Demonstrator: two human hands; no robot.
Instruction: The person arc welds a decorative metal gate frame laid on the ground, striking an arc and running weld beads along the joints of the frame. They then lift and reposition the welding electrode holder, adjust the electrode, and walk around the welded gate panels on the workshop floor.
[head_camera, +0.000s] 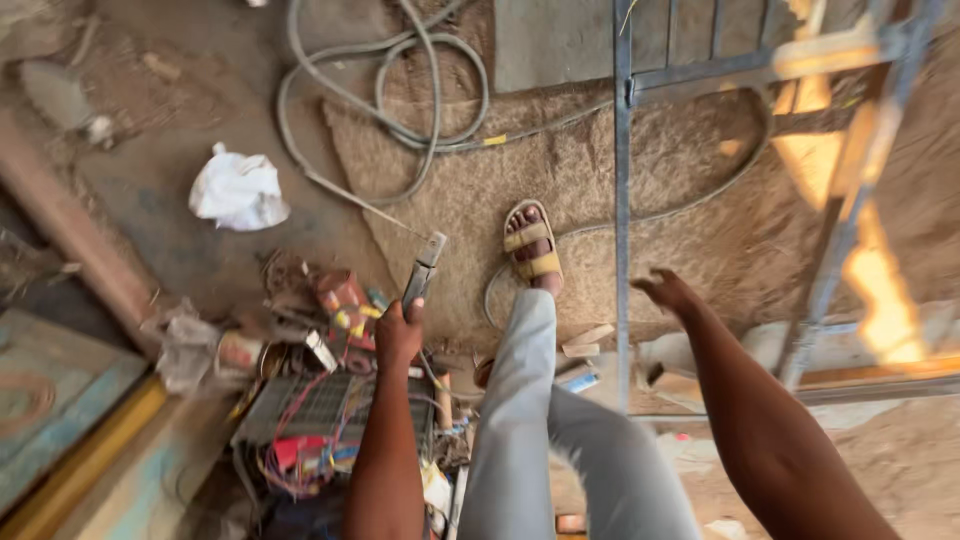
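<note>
Looking down from head height onto a dusty workshop floor. Left hand closed in a firm grip around the handle of a welding electrode holder, held out ahead of the body at a slight tilt, clamp end pointing away and upward in the view. Thin rod seen running from the clamp end toward the upper left, in line with a grey cable coiled in loops on the floor beyond; whether rod and cable join, cannot tell. Right hand empty, fingers loosely spread, grip wide, hovering just beside a metal frame of thin grey bars that stands upright on the right; contact with the frame not visible. Grey trouser leg extended forward between the two arms, foot in a tan sandal resting on a coarse brown mat. White crumpled bag lying well apart to the left. Below the left hand, a cluttered heap: open machine casing with red and coloured wires, scraps and small cans. Patches of bright sunlight falling across the frame at right.
</note>
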